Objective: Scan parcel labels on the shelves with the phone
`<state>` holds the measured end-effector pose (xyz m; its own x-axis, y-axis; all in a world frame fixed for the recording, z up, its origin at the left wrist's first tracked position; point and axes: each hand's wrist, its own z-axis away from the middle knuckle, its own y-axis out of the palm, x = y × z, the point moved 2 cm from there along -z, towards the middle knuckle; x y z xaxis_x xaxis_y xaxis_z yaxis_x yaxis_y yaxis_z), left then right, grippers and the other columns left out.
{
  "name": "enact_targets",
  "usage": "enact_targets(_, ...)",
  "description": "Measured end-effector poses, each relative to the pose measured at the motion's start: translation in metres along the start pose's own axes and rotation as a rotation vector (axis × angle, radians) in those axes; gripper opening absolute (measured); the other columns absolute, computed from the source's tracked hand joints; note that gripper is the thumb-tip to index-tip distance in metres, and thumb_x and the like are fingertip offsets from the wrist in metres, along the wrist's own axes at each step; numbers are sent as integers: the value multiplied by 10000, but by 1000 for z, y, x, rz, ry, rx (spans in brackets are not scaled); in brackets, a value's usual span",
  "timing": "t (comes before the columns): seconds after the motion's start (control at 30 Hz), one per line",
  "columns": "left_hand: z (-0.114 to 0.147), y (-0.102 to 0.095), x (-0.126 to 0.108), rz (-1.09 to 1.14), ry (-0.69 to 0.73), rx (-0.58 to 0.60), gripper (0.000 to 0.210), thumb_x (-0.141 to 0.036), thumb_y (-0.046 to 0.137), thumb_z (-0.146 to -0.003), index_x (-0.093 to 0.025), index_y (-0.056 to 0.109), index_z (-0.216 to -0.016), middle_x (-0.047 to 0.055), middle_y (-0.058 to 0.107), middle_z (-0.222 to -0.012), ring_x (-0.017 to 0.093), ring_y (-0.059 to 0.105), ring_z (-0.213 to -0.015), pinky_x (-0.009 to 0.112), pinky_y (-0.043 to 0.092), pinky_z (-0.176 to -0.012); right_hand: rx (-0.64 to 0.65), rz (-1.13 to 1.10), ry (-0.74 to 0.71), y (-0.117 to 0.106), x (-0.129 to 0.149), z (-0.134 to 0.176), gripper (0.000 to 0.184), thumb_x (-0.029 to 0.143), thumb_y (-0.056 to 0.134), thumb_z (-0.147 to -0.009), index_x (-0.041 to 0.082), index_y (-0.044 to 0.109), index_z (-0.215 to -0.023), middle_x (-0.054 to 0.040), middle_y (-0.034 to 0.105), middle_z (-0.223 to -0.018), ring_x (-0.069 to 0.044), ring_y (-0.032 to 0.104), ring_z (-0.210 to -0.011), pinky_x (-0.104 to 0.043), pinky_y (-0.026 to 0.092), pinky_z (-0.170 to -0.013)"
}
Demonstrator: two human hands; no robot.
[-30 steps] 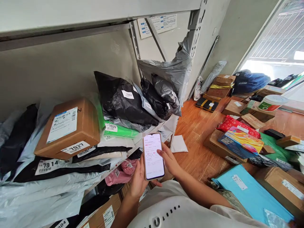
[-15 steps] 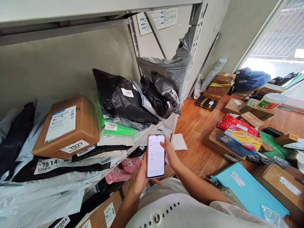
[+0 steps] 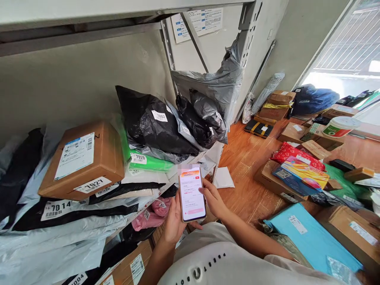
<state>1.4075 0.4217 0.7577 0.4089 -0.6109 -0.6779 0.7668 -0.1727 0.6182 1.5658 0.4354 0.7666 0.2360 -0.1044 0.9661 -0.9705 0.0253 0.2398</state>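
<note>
My left hand (image 3: 172, 225) holds a smartphone (image 3: 191, 193) upright in front of me, its lit screen facing me. My right hand (image 3: 213, 198) touches the phone's right edge, a finger resting on the screen. Right behind the phone a metal shelf (image 3: 190, 160) carries stacked parcels: a cardboard box (image 3: 84, 160) labelled 7027, a black bag (image 3: 154, 124) labelled 1002, a green bag (image 3: 148, 162) labelled 7020 and a black-and-white bag (image 3: 68, 208) labelled 7014.
More parcels fill the shelf below, among them a pink bag (image 3: 152, 215). On the wooden floor (image 3: 243, 162) to the right lie boxes, a blue mailer (image 3: 308, 237), a red bag (image 3: 297, 156) and a white tub (image 3: 340, 127). A white packet (image 3: 224, 178) lies near the shelf's foot.
The phone's screen has switched to a page with an orange banner on top. The phone has shifted slightly left, and my right finger rests lower on its edge.
</note>
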Motion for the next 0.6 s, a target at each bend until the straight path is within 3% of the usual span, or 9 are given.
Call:
enact_targets(0.1, -2, -1, 1, 26, 20, -23, 810, -760, 381, -844, -416, 133, -1535, 58, 334, -1552, 385, 497, -1214, 545, 527, -846, -4, -14, -1, 1, 0, 0, 306, 320, 466, -868, 211, 675, -1064, -30, 663, -918, -212, 537, -775, -305, 406, -716)
enact_targets(0.23, -4, -1, 4, 52, 24, 43, 749, -742, 378, -862, -465, 145, -1518, 9, 319, -1562, 362, 486, -1234, 548, 517, -879, -57, -65, 42, 2, -1, 0, 285, 338, 480, -851, 199, 675, -1006, -19, 629, -821, -203, 523, -741, -294, 394, -684)
enact_targets(0.43, -7, -8, 9, 54, 11, 35, 824, -764, 441, -822, -461, 126, -1520, 30, 269, -1582, 389, 472, -1237, 496, 576, -755, -96, -179, 99, 6, 2, -2, 190, 323, 527, -822, 184, 644, -877, -13, 635, -770, -186, 528, -674, -291, 400, -638)
enact_targets(0.6, -5, -1, 4, -30, 81, 105, 800, -699, 466, -859, -432, 115, -1527, 43, 257, -1591, 365, 509, -1213, 395, 597, -679, -123, -154, 109, 9, 7, -9, 245, 336, 632, -789, 192, 620, -987, -38, 683, -899, -204, 587, -760, -305, 444, -685)
